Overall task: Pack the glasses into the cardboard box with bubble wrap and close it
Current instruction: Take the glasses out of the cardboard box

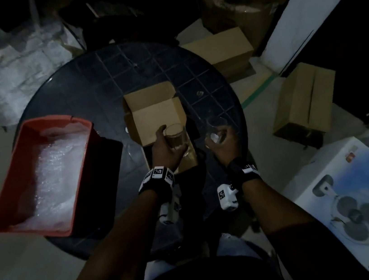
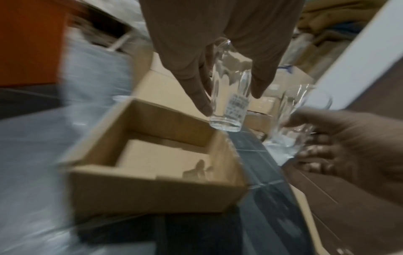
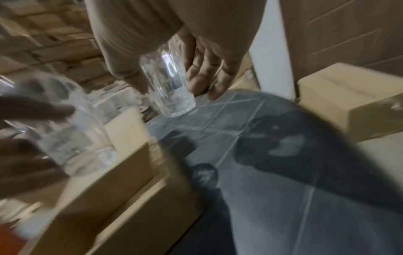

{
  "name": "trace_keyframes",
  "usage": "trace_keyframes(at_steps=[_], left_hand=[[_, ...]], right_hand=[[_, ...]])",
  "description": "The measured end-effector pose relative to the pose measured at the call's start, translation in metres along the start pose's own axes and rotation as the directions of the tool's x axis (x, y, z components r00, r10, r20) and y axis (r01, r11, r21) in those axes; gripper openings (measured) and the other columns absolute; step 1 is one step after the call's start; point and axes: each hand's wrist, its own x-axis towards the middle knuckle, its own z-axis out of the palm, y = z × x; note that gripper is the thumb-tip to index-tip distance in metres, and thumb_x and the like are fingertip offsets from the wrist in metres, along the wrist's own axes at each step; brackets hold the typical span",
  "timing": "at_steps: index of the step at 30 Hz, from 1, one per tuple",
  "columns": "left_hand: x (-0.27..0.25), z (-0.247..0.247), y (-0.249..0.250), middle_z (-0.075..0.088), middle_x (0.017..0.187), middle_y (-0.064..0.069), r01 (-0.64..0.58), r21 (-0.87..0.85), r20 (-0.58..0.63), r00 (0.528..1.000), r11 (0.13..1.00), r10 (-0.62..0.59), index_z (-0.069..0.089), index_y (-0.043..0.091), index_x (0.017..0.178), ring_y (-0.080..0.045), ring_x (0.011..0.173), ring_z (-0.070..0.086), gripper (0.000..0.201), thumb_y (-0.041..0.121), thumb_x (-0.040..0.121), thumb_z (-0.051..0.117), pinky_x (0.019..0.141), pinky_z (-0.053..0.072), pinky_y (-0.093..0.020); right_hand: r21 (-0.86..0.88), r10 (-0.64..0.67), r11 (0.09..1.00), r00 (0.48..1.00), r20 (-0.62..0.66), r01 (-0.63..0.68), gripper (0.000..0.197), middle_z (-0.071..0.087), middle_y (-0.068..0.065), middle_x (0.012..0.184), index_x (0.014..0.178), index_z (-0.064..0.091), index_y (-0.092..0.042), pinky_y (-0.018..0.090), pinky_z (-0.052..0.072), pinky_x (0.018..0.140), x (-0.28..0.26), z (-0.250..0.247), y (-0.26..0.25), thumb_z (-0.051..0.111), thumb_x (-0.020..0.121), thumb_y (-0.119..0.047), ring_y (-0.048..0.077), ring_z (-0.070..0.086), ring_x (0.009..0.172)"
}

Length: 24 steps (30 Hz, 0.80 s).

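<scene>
Risk of clinking: left hand (image 1: 168, 147) grips one glass (image 1: 174, 136), right hand (image 1: 223, 142) grips another glass (image 1: 216, 130), unwrapped, near centre frame.

Cardboard box (image 1: 154, 118) on the table (image 1: 90, 82) at your twelve o'clock, tray (image 1: 5, 207) holding bubble wrap (image 1: 57, 167) at nine, your left hand (image 1: 168, 148) with a glass (image 1: 175, 136) over the box, right hand (image 1: 223, 144) with another glass (image 1: 216, 130) at one o'clock.

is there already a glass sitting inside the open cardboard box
No, the cardboard box shows only a bare cardboard floor; the left hand holds its glass above it.
</scene>
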Motion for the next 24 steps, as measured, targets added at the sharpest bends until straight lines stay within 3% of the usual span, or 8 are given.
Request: trace_keyframes(at_steps=[2,6,9,12,16,20,24], left_hand=[[0.007,0.017,0.017,0.059,0.096,0.005,-0.061,0.014,0.037,0.998,0.998,0.060,0.038,0.015,0.138,-0.010,0.086,0.058,0.079,0.021,0.072,0.080,0.073,0.043,-0.020],[0.022,0.062,0.046,0.066,0.109,-0.005,-0.137,0.060,0.067,0.989,0.989,0.133,0.046,0.018,0.120,-0.025,0.095,0.065,0.056,0.027,0.074,0.076,0.072,0.043,-0.022],[0.037,0.091,0.057,0.066,0.114,-0.003,-0.105,0.149,0.114,0.990,0.983,0.088,0.041,0.021,0.118,-0.025,0.099,0.064,0.057,0.036,0.074,0.074,0.069,0.045,-0.026],[0.053,0.114,0.058,0.062,0.118,-0.010,-0.098,0.242,0.166,0.984,0.965,0.059,0.039,0.013,0.121,-0.032,0.103,0.062,0.060,0.031,0.075,0.074,0.075,0.050,-0.036],[0.073,0.131,0.056,0.055,0.124,-0.017,-0.014,0.298,0.191,0.981,0.954,-0.046,0.037,0.010,0.121,-0.037,0.107,0.058,0.065,0.025,0.073,0.078,0.082,0.050,-0.043],[0.085,0.137,0.052,0.052,0.128,-0.021,0.022,0.313,0.174,0.981,0.949,-0.081,0.036,0.005,0.126,-0.038,0.112,0.056,0.064,0.013,0.076,0.076,0.084,0.048,-0.042],[0.088,0.140,0.050,0.049,0.132,-0.022,0.001,0.330,0.175,0.983,0.944,-0.062,0.037,0.004,0.128,-0.039,0.113,0.055,0.059,0.005,0.079,0.070,0.084,0.047,-0.042]], right_hand=[[-0.047,0.008,0.999,1.000,-0.020,-0.008,0.049,0.059,0.003,0.092,0.110,0.057,-0.008,0.034,0.049,0.070,0.015,-0.014,0.006,0.083,0.072,-0.024,0.022,0.058,0.081],[-0.170,-0.018,0.985,0.999,-0.029,0.013,0.049,0.069,0.012,0.103,0.112,0.059,-0.012,0.035,0.054,0.071,0.054,-0.039,0.023,0.081,0.073,-0.029,0.029,0.066,0.087],[-0.258,-0.027,0.965,0.996,0.081,0.047,0.052,0.069,0.007,0.109,0.114,0.057,-0.021,0.035,0.056,0.074,0.084,-0.054,0.034,0.081,0.069,-0.026,0.028,0.067,0.091],[-0.314,-0.024,0.946,0.984,0.175,0.079,0.056,0.069,0.005,0.111,0.115,0.056,-0.024,0.033,0.055,0.076,0.107,-0.059,0.042,0.083,0.067,-0.030,0.026,0.066,0.094],[-0.347,-0.023,0.933,0.976,0.218,0.099,0.061,0.069,0.008,0.106,0.115,0.051,-0.030,0.040,0.058,0.075,0.126,-0.053,0.057,0.076,0.062,-0.047,0.030,0.067,0.092],[-0.300,0.002,0.952,0.976,0.218,0.065,0.062,0.064,0.014,0.119,0.122,0.054,-0.014,0.039,0.054,0.087,0.132,-0.048,0.057,0.085,0.069,-0.023,0.032,0.063,0.104],[-0.268,0.003,0.962,0.973,0.231,0.061,0.060,0.062,0.015,0.124,0.126,0.053,-0.012,0.030,0.047,0.084,0.133,-0.050,0.062,0.083,0.074,-0.017,0.031,0.060,0.110]])
